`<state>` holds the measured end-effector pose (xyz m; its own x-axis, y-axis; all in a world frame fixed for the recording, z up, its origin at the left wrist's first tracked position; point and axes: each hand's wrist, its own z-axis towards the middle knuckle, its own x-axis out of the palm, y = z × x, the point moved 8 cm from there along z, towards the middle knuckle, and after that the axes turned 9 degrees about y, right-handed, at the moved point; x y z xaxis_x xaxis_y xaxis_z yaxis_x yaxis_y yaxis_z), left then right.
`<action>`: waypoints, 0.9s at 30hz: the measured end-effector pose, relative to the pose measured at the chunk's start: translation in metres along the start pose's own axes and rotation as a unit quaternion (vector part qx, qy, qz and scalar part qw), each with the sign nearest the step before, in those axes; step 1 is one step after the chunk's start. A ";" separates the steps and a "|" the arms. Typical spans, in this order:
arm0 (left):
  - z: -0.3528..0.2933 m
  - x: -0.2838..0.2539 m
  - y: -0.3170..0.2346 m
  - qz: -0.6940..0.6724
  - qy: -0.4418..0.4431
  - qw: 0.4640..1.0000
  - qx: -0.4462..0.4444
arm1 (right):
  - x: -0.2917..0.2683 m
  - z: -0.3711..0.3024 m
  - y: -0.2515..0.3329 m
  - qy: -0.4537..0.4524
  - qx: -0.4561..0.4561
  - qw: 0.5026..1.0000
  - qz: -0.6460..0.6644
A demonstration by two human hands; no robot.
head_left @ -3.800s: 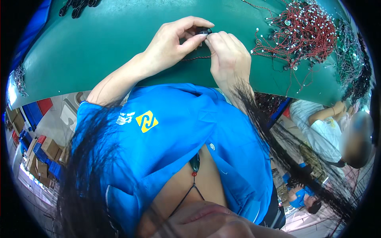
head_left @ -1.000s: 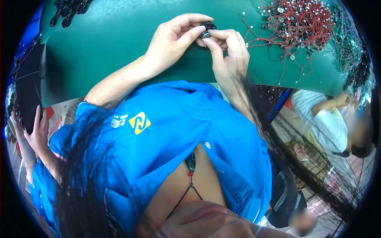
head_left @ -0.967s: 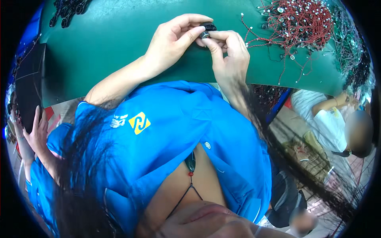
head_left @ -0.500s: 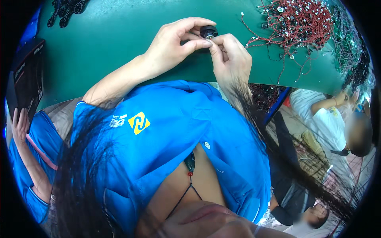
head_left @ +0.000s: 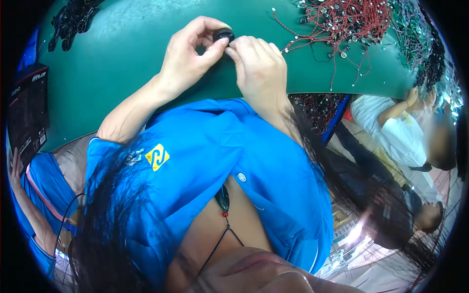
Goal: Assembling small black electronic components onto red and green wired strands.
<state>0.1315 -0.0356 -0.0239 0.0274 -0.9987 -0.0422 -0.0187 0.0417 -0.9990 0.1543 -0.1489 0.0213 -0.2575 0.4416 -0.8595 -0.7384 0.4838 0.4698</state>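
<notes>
A small black round part, like a short cup or housing, is gripped between the thumb and fingers of my left hand above the green table. My right hand meets it from the right, its thumb and fingers pinched together at the part's lower right edge. Those fingertips hide whatever they hold there. To the right of my hands lies a tangled pile of red twisted wires with white connectors and small round metal discs on their ends.
Black looped pieces lie at the far left of the green table. Green and dark wires heap at the right end. At left, a person's hand holds a black box. More people are at right; a bin of wires is below the table edge.
Both hands and the black part have shifted left in view. My right hand has rolled over, showing more of its back, and the metal disc seen in the part is now covered.
</notes>
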 end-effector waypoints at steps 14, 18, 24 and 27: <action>0.006 0.016 0.018 -0.078 0.139 0.982 -0.105 | -0.006 -0.018 -0.005 -0.047 0.032 0.998 -0.020; 0.003 0.028 0.004 -0.063 0.207 0.971 -0.106 | -0.004 -0.033 -0.023 -0.008 0.119 0.965 0.234; -0.015 0.040 -0.023 0.075 0.249 0.965 -0.041 | -0.008 -0.052 -0.021 0.092 0.137 0.933 0.319; -0.023 0.045 -0.022 0.098 0.286 0.950 -0.074 | -0.003 -0.054 -0.017 0.176 0.103 0.919 0.339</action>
<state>0.1103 -0.0821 -0.0031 -0.5376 -0.8262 -0.1686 -0.1085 0.2661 -0.9578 0.1342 -0.1993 0.0048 -0.8264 0.4403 -0.3510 -0.2109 0.3360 0.9179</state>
